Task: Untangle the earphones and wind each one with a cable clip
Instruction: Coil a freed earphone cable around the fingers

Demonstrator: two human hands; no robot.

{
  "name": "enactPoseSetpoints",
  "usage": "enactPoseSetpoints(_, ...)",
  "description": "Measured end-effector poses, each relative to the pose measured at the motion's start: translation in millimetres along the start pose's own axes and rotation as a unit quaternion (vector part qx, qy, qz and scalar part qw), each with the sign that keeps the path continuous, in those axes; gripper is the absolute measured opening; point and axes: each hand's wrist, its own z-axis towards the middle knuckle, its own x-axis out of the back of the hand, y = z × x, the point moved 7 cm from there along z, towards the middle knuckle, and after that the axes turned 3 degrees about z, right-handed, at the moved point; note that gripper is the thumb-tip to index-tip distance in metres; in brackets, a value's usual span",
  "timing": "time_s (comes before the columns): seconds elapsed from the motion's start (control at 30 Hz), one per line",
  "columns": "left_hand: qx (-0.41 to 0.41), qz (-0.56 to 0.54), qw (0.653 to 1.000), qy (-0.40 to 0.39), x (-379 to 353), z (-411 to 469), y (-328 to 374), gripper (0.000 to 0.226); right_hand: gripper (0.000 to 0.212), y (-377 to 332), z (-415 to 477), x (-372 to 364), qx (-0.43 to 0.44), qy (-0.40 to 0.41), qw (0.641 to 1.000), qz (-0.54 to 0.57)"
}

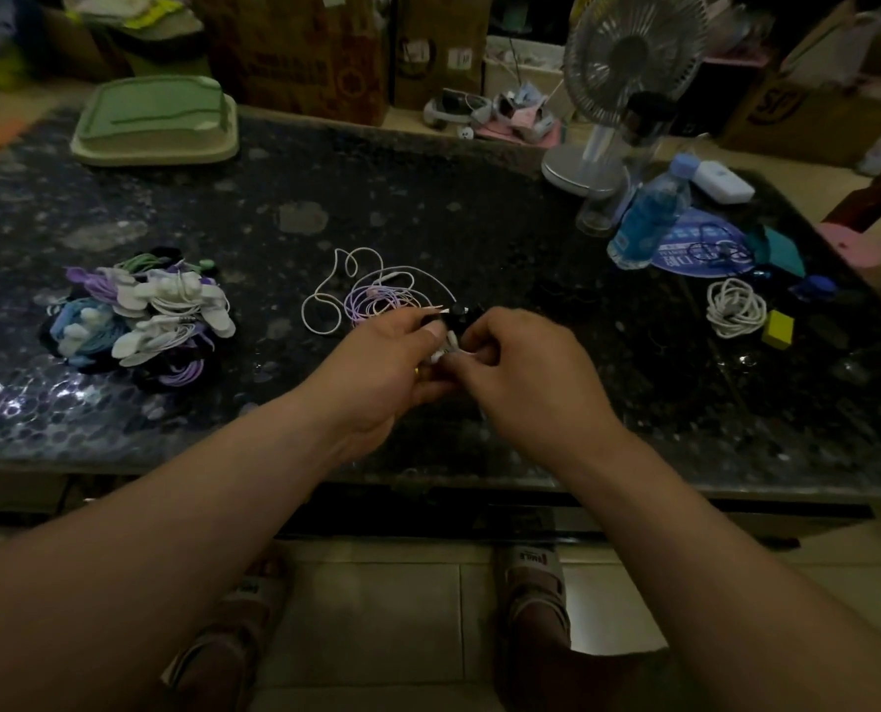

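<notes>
A loose tangle of thin white and purple earphone wires [376, 299] lies on the dark stone table [428, 208]. A heap of wound earphones held by white clips [142, 316] sits well apart, to its left

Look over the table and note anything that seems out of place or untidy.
The white and purple earphones lie loosely tangled in the middle, unlike the clipped bundles piled at left. The green tub far left seems upside down.

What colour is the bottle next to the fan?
The bottle is clear blue with a blue label, seen best in the head view.
</notes>
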Motion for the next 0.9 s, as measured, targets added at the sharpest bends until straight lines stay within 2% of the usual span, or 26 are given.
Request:
enactPoseSetpoints(0.13,-0.015,0.007,1.0,0.001,1.1,-2.0,2.2,0.025,0.015,6.4,1.8,-1.6,-0.055,-0.016,0.992,0.111)
enactPoseSetpoints(0.27,-0.033,0.025,0.999,0.004,-3.4,-5.2,2.2,0.024,0.014,9.7,3.8,-1.6,-0.074,-0.011,0.988,0.134)
enactPoseSetpoints(0.4,-0.034,0.034,0.999,0.018,-3.2,-5.3,1.7,0.025,0.013,3.9,-1.2,0.3,-0.046,0.031,0.992,0.11)
enactPoseSetpoints(0.57,-0.009,-0.003,0.999,0.035,7.2,-2.0,4.9,0.026,0.01,-3.1,-4.9,3.7,0.013,0.0,0.99,0.14)
enactPoseSetpoints(0.7,-0.021,0.044,0.998,0.028,14.7,1.9,9.2,0.027,0.01,3.9,0.6,13.7,0.016,-0.008,0.976,0.219)
enactPoseSetpoints(0.9,-0.016,0.115,0.993,-0.027,3.1,-3.1,4.0,0.026,0.004,19.9,11.3,13.2,-0.023,-0.05,0.961,0.269)
